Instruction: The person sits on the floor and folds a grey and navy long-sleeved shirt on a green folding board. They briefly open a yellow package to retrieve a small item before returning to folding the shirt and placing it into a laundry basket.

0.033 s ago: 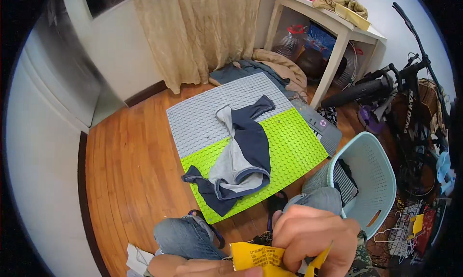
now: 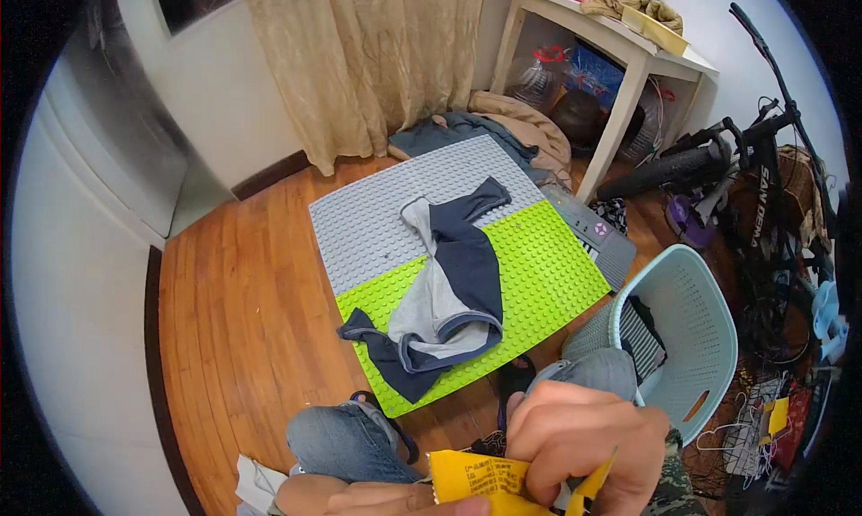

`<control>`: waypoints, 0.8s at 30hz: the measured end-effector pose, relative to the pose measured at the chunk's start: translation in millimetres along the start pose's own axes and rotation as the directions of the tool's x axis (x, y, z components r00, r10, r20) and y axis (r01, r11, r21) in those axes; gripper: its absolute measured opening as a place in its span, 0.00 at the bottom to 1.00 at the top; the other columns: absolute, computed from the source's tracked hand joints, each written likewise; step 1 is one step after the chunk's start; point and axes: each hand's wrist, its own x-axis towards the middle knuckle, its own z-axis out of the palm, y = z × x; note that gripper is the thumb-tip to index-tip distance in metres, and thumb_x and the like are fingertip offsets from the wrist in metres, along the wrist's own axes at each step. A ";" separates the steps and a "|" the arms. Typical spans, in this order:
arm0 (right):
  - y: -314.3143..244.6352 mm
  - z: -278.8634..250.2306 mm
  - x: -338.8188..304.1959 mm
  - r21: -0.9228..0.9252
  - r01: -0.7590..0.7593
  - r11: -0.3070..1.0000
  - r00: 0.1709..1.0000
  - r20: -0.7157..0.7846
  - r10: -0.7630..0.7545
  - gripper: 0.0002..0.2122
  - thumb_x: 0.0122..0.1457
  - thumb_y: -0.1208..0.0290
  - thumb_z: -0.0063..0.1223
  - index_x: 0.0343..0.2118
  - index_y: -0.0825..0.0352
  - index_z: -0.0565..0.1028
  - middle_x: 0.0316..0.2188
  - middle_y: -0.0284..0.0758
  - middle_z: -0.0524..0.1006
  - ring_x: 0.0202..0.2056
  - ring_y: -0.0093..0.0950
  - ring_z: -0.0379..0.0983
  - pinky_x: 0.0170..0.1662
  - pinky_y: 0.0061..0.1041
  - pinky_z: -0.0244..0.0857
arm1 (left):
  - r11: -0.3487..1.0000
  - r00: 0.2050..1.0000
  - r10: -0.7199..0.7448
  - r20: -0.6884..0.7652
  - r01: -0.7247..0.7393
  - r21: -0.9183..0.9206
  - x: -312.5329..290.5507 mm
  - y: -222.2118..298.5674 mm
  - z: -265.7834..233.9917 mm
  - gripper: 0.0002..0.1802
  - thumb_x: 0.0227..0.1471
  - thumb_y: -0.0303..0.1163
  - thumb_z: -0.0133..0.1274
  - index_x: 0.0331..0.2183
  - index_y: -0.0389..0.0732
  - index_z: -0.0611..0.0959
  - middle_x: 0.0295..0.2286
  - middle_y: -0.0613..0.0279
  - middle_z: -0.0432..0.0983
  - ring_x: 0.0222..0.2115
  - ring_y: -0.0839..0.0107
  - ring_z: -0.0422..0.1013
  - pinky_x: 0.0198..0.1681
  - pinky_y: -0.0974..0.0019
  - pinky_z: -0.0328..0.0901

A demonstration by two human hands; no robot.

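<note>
A small yellow wrapper (image 2: 476, 478) with dark print is held low in front of my lap. My left hand (image 2: 382, 500) grips its left side, thumb across the front. My right hand (image 2: 588, 440) is closed on its right side, fingers curled; a yellow flap stands up beside the fingers, and the contents are hidden. Beyond my knees, a grey and navy long-sleeved top (image 2: 462, 278) lies crumpled on a studded board (image 2: 557, 255), half grey and half lime green. Neither hand touches the top.
On the right stands a light-blue laundry basket (image 2: 687, 314) with striped clothing inside. Behind it are a bicycle (image 2: 763, 175), a keyboard (image 2: 597, 233) and a white table (image 2: 642, 62). Clothes (image 2: 467, 132) lie on the floor by the curtain (image 2: 368, 58). Hangers and cables crowd the lower right.
</note>
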 end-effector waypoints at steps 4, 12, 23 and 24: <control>27.0 -0.4 -10.0 -0.060 -0.027 0.998 0.999 0.017 0.028 0.13 0.42 0.63 0.60 0.20 0.65 0.68 0.19 0.35 0.68 0.21 0.34 0.64 0.25 0.28 0.56 | 0.917 0.964 -0.264 0.014 0.247 0.312 2.2 12.0 -3.8 0.25 0.48 0.36 0.52 0.42 0.24 0.70 0.33 0.45 0.74 0.34 0.60 0.73 0.38 0.64 0.66; 42.9 -27.3 -71.7 0.181 -0.518 0.836 0.803 -0.236 0.548 0.12 0.53 0.62 0.54 0.25 0.66 0.67 0.22 0.26 0.67 0.28 0.15 0.61 0.31 0.20 0.58 | 0.887 0.892 -0.444 0.084 0.424 0.181 23.0 -36.0 11.0 0.35 0.53 0.44 0.45 0.55 0.35 0.55 0.41 0.48 0.70 0.40 0.63 0.69 0.44 0.65 0.62; -46.2 -133.6 -362.6 0.292 -0.364 0.885 -0.320 -0.931 0.175 0.16 0.52 0.57 0.50 0.39 0.62 0.70 0.33 0.32 0.72 0.36 0.24 0.67 0.35 0.30 0.62 | 0.728 0.790 -0.570 0.225 0.359 0.583 13.9 -118.6 2.0 0.19 0.55 0.32 0.45 0.48 0.34 0.68 0.30 0.55 0.74 0.29 0.71 0.70 0.33 0.69 0.65; -60.7 -139.8 -413.3 0.244 -0.304 0.921 -0.410 -0.906 0.105 0.17 0.52 0.55 0.50 0.40 0.60 0.70 0.31 0.30 0.72 0.33 0.23 0.66 0.33 0.28 0.61 | 0.718 0.772 -0.582 0.257 0.339 0.608 11.5 -130.4 1.5 0.19 0.55 0.33 0.45 0.47 0.34 0.69 0.29 0.56 0.75 0.29 0.72 0.70 0.33 0.69 0.65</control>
